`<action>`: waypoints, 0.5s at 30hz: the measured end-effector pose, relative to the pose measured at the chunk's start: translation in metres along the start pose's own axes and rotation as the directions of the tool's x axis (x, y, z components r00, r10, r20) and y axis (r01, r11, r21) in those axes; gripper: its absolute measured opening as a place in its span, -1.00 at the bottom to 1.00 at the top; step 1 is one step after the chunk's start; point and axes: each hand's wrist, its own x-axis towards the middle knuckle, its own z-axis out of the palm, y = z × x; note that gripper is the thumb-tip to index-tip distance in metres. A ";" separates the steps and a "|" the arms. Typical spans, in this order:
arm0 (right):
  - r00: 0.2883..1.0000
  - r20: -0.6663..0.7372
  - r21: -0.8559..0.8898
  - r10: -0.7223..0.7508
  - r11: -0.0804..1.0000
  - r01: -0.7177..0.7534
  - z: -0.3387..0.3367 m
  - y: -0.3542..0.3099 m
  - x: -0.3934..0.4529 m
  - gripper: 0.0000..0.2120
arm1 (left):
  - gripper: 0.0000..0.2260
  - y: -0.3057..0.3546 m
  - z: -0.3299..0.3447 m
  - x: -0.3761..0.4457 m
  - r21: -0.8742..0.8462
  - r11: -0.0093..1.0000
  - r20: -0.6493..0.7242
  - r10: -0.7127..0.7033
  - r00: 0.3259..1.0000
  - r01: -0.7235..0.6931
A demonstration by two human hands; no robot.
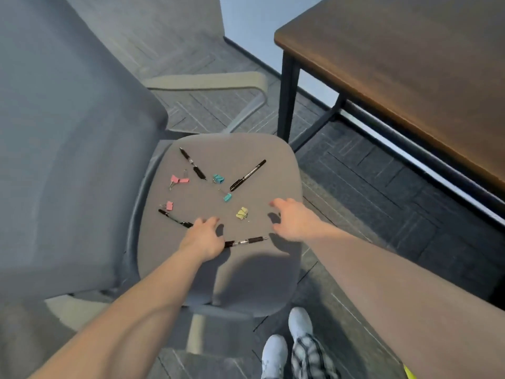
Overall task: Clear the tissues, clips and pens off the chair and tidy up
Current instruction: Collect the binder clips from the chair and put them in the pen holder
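Note:
The grey chair seat [246, 149] carries several black pens and small binder clips. One pen [192, 163] lies at the back, a marker [248, 175] at the right, another pen [175, 218] at the left front, and a fourth pen [247, 241] near the front. Pink clips [179, 179] [169, 205], teal clips [218, 178] [227, 197] and a yellow clip [242, 213] are scattered between them. My left hand [205, 237] hovers over the front pens, fingers spread. My right hand [293, 218] is open over the seat's right edge. No tissues are visible.
The chair's tall grey backrest [68, 146] fills the left side, with a beige armrest [207, 80] behind the seat. A dark wooden table [410, 64] on black legs stands at the right. My feet in white shoes [287, 343] stand on the grey carpet.

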 end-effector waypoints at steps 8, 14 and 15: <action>0.990 0.014 -0.123 -0.138 0.983 0.139 0.028 -0.032 0.055 -0.62 | -0.57 -0.032 -0.010 0.021 0.061 0.996 -0.009 -0.061 0.998 0.061; 0.969 0.055 -0.299 -0.240 0.922 0.246 0.036 -0.035 0.083 -0.61 | -0.62 -0.035 -0.020 0.057 0.088 0.991 -0.149 -0.090 0.985 0.103; 0.969 0.069 -0.315 -0.239 0.916 0.248 0.040 -0.036 0.085 -0.61 | -0.62 -0.037 -0.021 0.063 0.090 0.989 -0.154 -0.101 0.983 0.116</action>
